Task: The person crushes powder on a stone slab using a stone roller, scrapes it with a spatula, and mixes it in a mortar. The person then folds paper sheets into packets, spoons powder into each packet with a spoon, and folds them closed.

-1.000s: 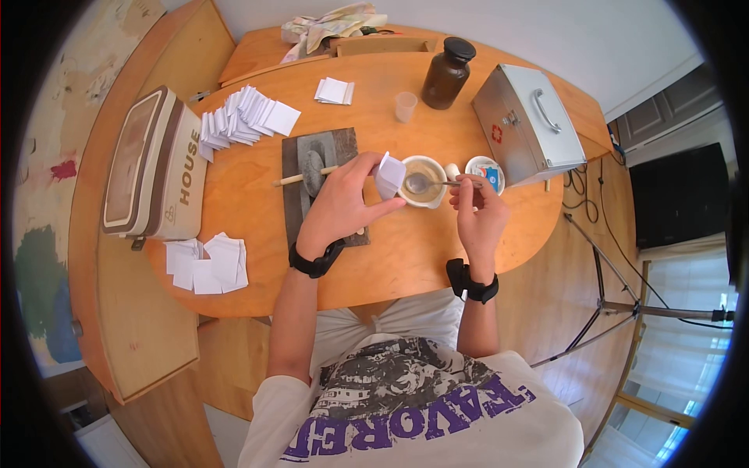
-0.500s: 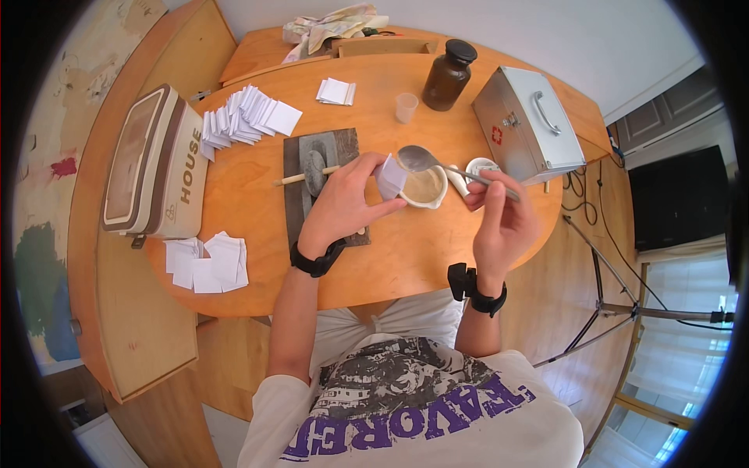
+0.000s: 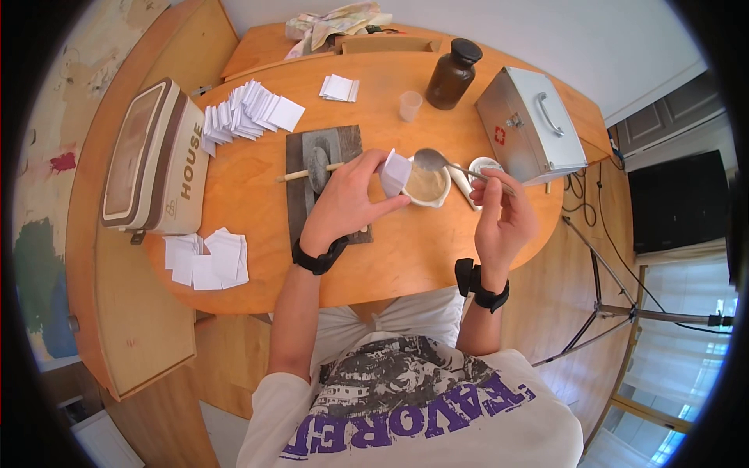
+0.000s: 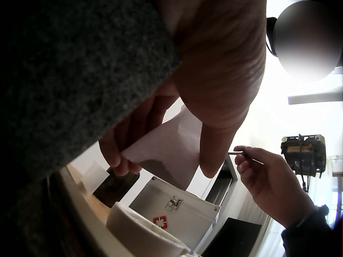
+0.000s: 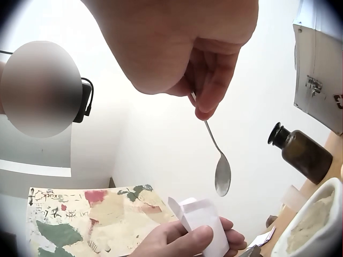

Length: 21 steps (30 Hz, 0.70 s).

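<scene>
My left hand (image 3: 347, 199) pinches a small folded white paper packet (image 3: 395, 173) between thumb and fingers, its mouth open at the top. My right hand (image 3: 505, 222) grips the handle of a metal spoon (image 3: 427, 159), whose bowl hangs over the far rim of a white mortar (image 3: 427, 205), just right of the packet. Beige powder (image 3: 429, 184) lies in the mortar. In the right wrist view the spoon (image 5: 223, 175) points downward, apart from the packet (image 5: 206, 222). A white pestle (image 3: 466, 189) lies to the right of the mortar.
A small white dish (image 3: 477, 165) and a metal first-aid box (image 3: 524, 129) stand to the right. Behind are a dark stoppered bottle (image 3: 452, 76) and a clear plastic cup (image 3: 410, 106). Leftward lie a dark stone slab (image 3: 298, 207), packets (image 3: 253, 109), paper sheets (image 3: 226, 257) and a HOUSE box (image 3: 175, 171).
The spoon has come up out of the powder, swung to the packet's mouth, then shifted slightly right over the mortar's rim. My left hand has held the packet almost still.
</scene>
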### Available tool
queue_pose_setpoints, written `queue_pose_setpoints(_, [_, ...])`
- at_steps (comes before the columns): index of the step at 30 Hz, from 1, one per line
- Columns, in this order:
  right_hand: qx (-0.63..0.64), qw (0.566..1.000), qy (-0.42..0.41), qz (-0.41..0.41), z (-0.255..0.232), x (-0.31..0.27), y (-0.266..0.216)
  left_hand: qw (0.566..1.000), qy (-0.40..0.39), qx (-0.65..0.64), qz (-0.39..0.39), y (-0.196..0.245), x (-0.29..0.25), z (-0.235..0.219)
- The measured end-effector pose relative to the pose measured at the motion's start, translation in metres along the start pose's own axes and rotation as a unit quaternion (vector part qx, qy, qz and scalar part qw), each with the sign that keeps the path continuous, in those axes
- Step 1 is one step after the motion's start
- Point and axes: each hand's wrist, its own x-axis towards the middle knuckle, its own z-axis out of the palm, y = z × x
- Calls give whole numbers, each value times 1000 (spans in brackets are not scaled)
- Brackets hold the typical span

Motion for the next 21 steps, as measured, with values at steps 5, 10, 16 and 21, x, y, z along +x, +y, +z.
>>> queue_pose_setpoints(5, [-95,989,-106,-30,-4,1,23,1000,-7,-6,-2,1,1,-1])
queue_pose_setpoints(10, [-109,985,-128,-25,-2,-4,37,1000,-8,2,-7,2,1,-1])
queue_pose_setpoints(16, [-94,983,-135,84,-2,0,32,1000,-21,-2,-10,5,3,-3])
queue_pose_setpoints(21, [-33,983,-83,158,-5,5,46,1000,-19,0,-15,6,2,-4])
